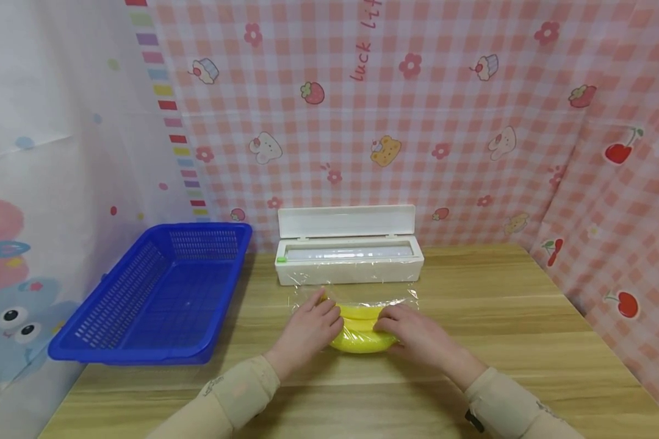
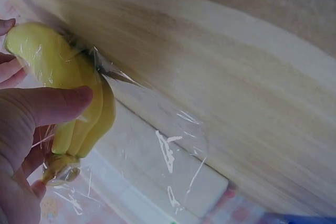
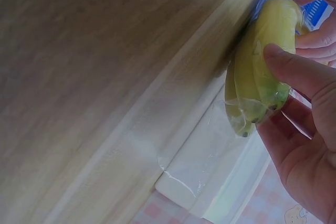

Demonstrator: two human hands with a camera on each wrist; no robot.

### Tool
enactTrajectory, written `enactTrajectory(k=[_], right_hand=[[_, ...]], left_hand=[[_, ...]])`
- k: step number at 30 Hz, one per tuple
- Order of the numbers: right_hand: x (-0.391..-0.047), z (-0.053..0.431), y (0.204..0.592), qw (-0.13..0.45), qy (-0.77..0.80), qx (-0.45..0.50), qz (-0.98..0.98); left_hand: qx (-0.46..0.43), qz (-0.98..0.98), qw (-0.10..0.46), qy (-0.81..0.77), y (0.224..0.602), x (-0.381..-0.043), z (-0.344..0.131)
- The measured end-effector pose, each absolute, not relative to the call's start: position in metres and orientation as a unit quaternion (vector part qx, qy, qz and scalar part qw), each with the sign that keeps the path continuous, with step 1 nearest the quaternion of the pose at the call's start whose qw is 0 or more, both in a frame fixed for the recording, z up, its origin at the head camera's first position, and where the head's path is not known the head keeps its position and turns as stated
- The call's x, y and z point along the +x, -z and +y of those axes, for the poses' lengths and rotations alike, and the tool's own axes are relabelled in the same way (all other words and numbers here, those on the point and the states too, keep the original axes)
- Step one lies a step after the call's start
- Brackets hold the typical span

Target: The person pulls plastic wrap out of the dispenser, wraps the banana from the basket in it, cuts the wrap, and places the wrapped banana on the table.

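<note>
A bunch of yellow bananas lies in front of me, partly covered by clear plastic wrap. My left hand grips the stem end, its thumb across the bananas in the left wrist view. At the other end my right hand holds the greenish tips, thumb on one side and fingers on the other, as the right wrist view shows. Loose film spreads beyond the bunch toward the white cling film box. That box has its lid raised, with the roll visible inside.
A blue plastic basket stands on the left of the wooden table. A small green piece sits at the box's left end. Behind the box hangs a pink checked cloth, and a white printed cloth covers the left side.
</note>
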State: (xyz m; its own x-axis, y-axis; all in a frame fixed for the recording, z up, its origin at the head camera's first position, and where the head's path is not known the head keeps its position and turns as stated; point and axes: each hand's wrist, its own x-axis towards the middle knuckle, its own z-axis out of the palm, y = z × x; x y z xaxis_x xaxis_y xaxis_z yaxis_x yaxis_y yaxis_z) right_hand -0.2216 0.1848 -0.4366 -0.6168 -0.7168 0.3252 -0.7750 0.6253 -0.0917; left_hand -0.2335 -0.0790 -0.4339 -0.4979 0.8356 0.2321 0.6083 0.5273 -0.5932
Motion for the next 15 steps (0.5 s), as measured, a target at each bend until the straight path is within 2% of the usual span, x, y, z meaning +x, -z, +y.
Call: enactTrajectory(k=[15], right_hand=[[-0.2279, 0.1921, 0.4396, 0.132, -0.133, 0.428, -0.884]], left_hand=[[-0.453, -0.819, 0.276, -0.219, 0.4362, -0.2391, -0.0818]])
